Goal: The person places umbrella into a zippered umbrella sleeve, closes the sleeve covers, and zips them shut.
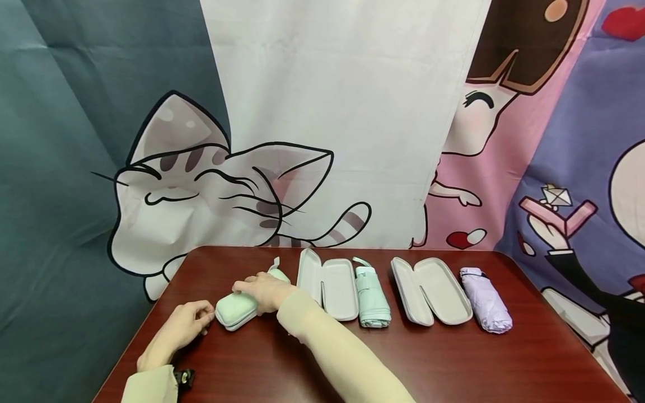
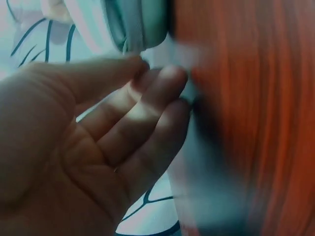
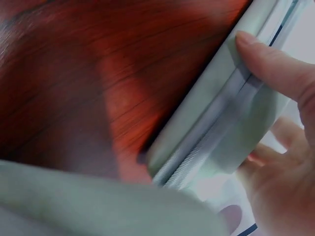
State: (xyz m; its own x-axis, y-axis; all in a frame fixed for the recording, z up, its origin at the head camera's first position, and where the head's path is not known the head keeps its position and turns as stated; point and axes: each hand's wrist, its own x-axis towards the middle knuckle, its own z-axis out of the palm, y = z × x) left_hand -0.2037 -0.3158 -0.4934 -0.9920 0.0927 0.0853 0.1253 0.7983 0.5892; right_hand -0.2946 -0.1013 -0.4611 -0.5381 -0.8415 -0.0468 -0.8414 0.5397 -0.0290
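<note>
A mint-green zippered case (image 1: pixel 235 309) lies slantwise on the left of the table, its lid down. Across its top reaches my right hand (image 1: pixel 266 290), gripping the sides; in the right wrist view the thumb (image 3: pixel 268 61) presses on the case's edge by the zipper (image 3: pixel 197 135). My left hand (image 1: pixel 185 327) is at the case's near left end. In the left wrist view its thumb and index finger meet just under the zipper end (image 2: pixel 132 29) and seem to pinch the zipper pull, which they mostly hide.
To the right stand an open pale case (image 1: pixel 340 288), a folded green umbrella (image 1: pixel 373 299), a second open pale case (image 1: pixel 443 291) and a folded lilac umbrella (image 1: pixel 486 302). A printed cloth (image 1: pixel 332 112) hangs behind the brown table (image 1: pixel 262 369).
</note>
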